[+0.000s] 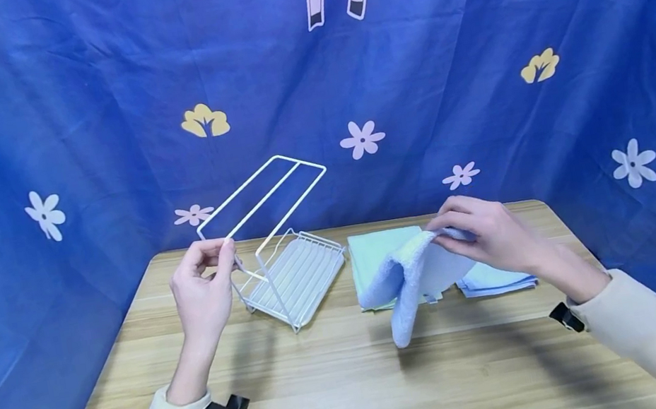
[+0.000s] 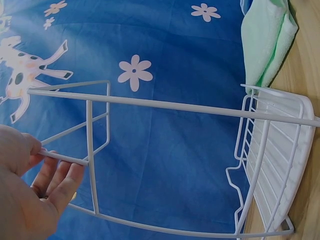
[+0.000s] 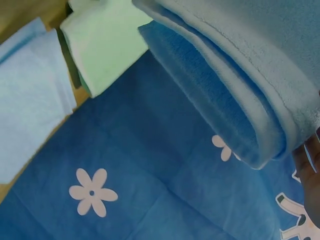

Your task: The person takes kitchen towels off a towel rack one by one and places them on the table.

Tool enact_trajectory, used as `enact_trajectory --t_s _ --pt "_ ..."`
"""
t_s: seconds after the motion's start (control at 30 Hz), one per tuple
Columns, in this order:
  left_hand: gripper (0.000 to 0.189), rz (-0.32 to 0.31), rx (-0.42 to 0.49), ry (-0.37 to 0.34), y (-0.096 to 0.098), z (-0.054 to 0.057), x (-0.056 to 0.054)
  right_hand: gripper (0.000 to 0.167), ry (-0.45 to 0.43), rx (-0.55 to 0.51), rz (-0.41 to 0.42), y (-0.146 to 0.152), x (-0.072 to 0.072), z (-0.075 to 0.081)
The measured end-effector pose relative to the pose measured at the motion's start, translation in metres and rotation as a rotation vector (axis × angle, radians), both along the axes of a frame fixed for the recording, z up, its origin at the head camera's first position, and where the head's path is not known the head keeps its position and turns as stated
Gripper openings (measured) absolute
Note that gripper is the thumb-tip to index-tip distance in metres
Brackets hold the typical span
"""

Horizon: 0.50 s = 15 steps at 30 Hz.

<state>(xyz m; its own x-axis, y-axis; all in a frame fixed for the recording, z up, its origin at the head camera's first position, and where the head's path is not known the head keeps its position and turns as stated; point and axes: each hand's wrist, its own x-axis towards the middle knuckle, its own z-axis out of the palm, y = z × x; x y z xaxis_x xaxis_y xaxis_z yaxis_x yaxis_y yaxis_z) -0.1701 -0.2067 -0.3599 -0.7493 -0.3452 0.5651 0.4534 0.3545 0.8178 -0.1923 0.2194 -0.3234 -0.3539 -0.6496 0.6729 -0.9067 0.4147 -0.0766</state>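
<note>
My left hand (image 1: 203, 292) pinches the upper wire frame of a white wire rack (image 1: 269, 239) between thumb and fingers. The rack has a ribbed white tray (image 1: 301, 277) at its base and stands on the left half of the table. In the left wrist view the thumb and fingertips close round a thin bar (image 2: 65, 158). My right hand (image 1: 483, 230) holds a folded light-blue towel (image 1: 408, 285) by its upper edge, with its folds hanging down above the table. Behind that towel lies a folded mint-green towel (image 1: 377, 250), partly covered by it in the head view.
Another folded light-blue towel (image 1: 497, 279) lies right of the green one, below my right hand. The wooden table (image 1: 357, 386) ends at the back against a blue patterned curtain (image 1: 270, 85), which also rises at both sides.
</note>
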Motion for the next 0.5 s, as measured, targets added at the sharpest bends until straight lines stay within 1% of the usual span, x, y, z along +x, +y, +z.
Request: enact_trajectory --t_s 0.1,0.2,0.33,0.5 --pt "0.014 0.004 0.000 -0.001 0.000 0.000 -0.001 0.024 0.001 0.007 -0.004 -0.001 0.003 -0.007" --pt "0.014 0.000 0.001 -0.001 0.000 -0.001 -0.001 0.028 0.017 0.015 -0.016 -0.001 0.006 -0.014" --pt "0.015 -0.003 0.002 -0.005 -0.001 -0.002 -0.002 0.028 0.023 0.018 -0.022 -0.001 0.011 -0.021" --pt "0.015 0.003 -0.002 -0.004 -0.001 -0.002 -0.002 0.028 0.004 0.029 -0.016 -0.001 0.019 -0.027"
